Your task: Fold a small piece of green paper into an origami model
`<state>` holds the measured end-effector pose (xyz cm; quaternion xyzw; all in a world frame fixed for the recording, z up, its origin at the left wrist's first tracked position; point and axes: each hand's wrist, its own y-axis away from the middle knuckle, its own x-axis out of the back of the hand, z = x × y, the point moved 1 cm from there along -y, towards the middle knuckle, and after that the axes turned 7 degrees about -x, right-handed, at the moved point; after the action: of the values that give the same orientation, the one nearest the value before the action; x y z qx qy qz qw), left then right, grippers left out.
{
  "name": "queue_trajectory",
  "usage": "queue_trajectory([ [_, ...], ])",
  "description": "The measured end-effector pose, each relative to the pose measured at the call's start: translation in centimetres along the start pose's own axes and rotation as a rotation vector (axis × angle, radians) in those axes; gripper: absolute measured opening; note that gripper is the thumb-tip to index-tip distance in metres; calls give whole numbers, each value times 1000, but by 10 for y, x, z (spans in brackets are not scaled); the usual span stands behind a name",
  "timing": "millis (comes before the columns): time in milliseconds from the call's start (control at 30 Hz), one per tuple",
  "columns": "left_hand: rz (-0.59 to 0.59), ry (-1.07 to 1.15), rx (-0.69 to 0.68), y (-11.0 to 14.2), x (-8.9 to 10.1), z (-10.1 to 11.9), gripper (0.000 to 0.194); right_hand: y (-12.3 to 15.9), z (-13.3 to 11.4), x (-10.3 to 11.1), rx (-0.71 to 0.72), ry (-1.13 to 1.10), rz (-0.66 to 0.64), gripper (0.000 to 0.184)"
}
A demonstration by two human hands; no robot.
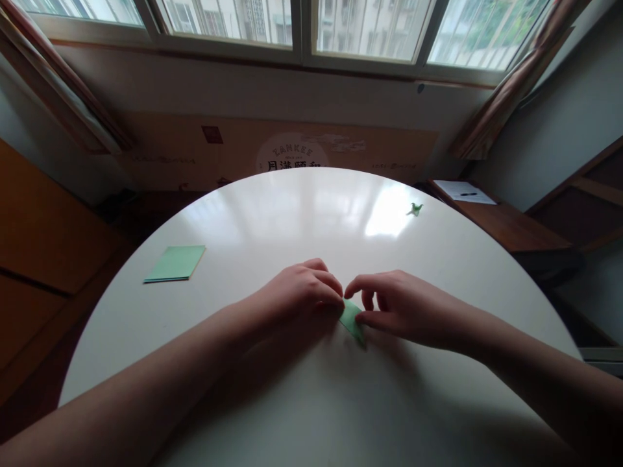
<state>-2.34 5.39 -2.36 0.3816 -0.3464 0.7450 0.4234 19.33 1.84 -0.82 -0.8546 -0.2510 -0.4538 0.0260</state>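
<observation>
A small piece of folded green origami paper (351,320) is at the middle of the white table, between my two hands. It narrows to a point towards me. My left hand (311,285) pinches its left upper edge, and the fingers partly cover that side. On the other side, my right hand (389,298) is curled, with the thumb at the paper's right edge and the index fingertip at its upper corner. The other right fingers are bent inward.
A stack of square green paper (176,263) lies on the left of the round white table (272,227). At the far right sits a small folded green paper figure (415,209). Beyond the rim, a wooden side table (525,227) bears a white sheet (457,191) and a pen (468,194).
</observation>
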Motion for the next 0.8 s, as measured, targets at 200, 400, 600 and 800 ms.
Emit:
queue_trajectory([
  [200,52,13,-31,-1,-7,-12,19,-6,6,13,149,11,-164,13],
  [400,157,-41,32,-5,-13,-17,10,-11,9,14,262,12,-300,15],
  [600,170,-240,120,-4,-7,-6,13,-7,12,3,250,42,-156,7],
  [800,-205,-399,265,4,5,50,15,5,12,-5,73,93,-29,11],
])
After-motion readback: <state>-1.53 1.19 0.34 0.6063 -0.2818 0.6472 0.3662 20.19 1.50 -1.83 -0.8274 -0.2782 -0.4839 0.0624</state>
